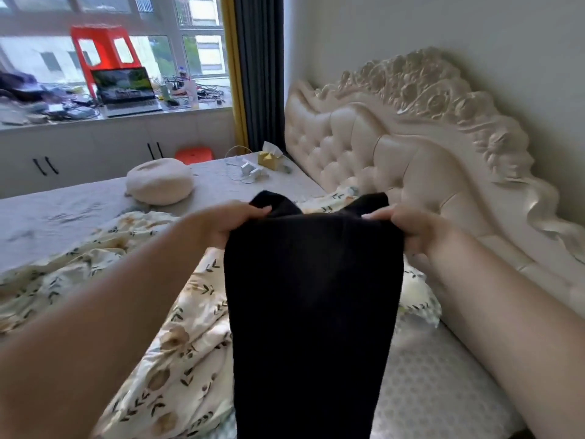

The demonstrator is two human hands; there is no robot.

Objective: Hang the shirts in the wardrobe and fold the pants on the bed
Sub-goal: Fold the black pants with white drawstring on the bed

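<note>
**Q:** What is the person holding?

**A:** A black garment (313, 296) is hanging in front of the camera, held up in the air above the bed (63, 210). Its top edge is stretching between the 2 hands, and the cloth is dropping out of the bottom of the view. Whether it is pants or a shirt, I cannot tell.

**Q:** How are the hands gripping it?

**A:** The left hand (228, 221) is clutching the top left corner, its fingers curled close together over the cloth. The right hand (418, 229) is gripping the top right corner, fingers bunched and curled around the edge. A small peak of fabric is sticking up beyond each hand.

**Q:** What is lying around it?

**A:** A rumpled floral quilt (177, 343) is lying on the bed under the garment. A cream tufted headboard (395, 147) is standing to the right. Farther off, a round cream cushion (160, 181) and a yellow tissue box (268, 158) are sitting on the bed. An open laptop (126, 90) is glowing on the windowsill (190, 114), in front of a red stool (101, 42).
</note>
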